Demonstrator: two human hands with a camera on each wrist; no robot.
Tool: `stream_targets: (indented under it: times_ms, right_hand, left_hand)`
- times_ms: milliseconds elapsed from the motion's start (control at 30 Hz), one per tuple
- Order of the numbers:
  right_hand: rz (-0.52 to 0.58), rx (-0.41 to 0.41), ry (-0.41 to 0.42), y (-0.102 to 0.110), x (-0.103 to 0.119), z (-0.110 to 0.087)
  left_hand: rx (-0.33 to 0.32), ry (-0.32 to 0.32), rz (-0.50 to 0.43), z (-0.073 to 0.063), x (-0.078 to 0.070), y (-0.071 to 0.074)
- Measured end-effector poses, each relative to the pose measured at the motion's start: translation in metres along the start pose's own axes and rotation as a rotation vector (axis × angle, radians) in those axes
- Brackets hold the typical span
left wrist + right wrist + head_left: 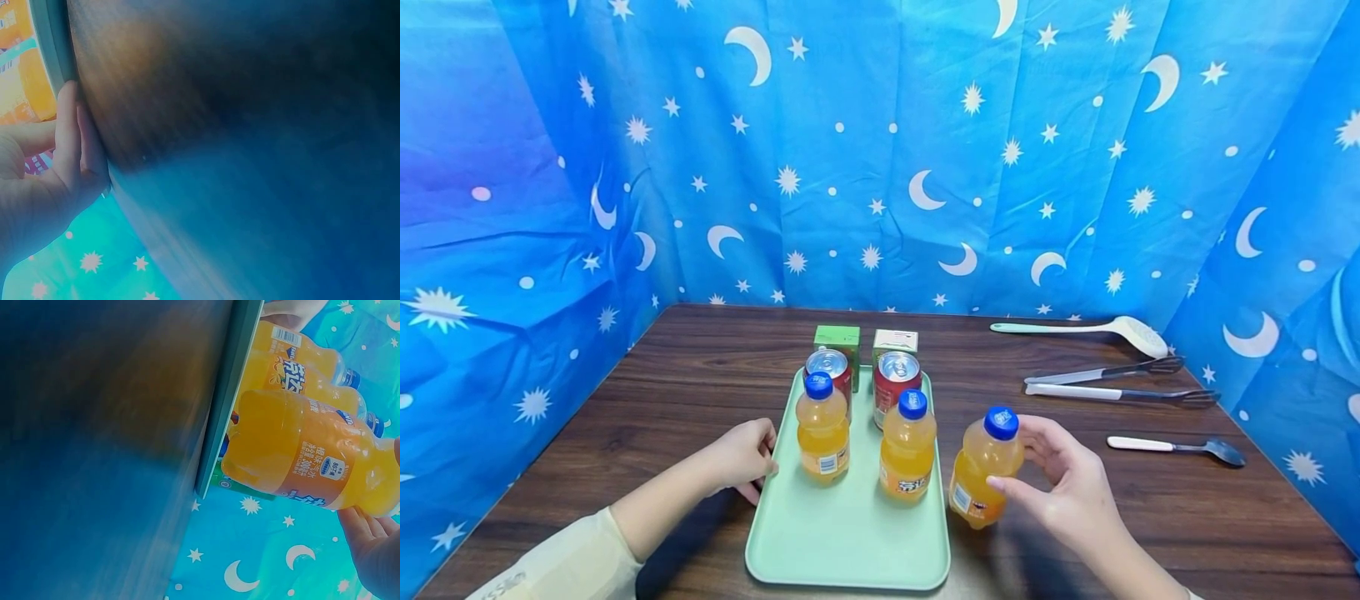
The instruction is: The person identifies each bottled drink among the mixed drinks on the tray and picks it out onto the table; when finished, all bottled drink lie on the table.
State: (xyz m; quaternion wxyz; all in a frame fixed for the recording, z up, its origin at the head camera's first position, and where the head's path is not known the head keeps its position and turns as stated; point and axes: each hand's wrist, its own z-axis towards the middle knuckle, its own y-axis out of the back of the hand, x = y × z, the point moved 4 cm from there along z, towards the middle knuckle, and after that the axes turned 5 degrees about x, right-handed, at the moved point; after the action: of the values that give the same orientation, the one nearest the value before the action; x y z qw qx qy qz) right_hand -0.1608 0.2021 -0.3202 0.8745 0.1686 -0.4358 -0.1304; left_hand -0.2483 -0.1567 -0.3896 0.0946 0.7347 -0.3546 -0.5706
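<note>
On the dark table lies a light green tray [848, 533]. My left hand [741, 458] grips its left edge, and the left wrist view shows the fingers [69, 137] against the rim. My right hand [1067, 483] holds a bottle of orange soda [987, 471] with a blue cap, leaning slightly, just off the tray's right edge. In the right wrist view this bottle [300, 450] appears raised off the table. Two more orange soda bottles stand upright on the tray, one left [823, 433] and one right [908, 450].
Behind the bottles stand two red cans [898, 379], then a green carton [837, 337] and a white-topped carton [896, 340] at the tray's far end. To the right lie a slotted spoon [1138, 335], tongs [1105, 390] and a spoon [1172, 447]. A blue star-patterned cloth [880, 150] surrounds the table.
</note>
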Motion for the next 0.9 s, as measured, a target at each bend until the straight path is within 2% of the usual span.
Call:
stream_targets:
  times_ms: [900]
  right_hand:
    - [-0.016,-0.041,-0.026,-0.001,-0.011,0.012]
  left_hand:
    - [-0.001,0.001,-0.010,-0.002,0.000,0.000]
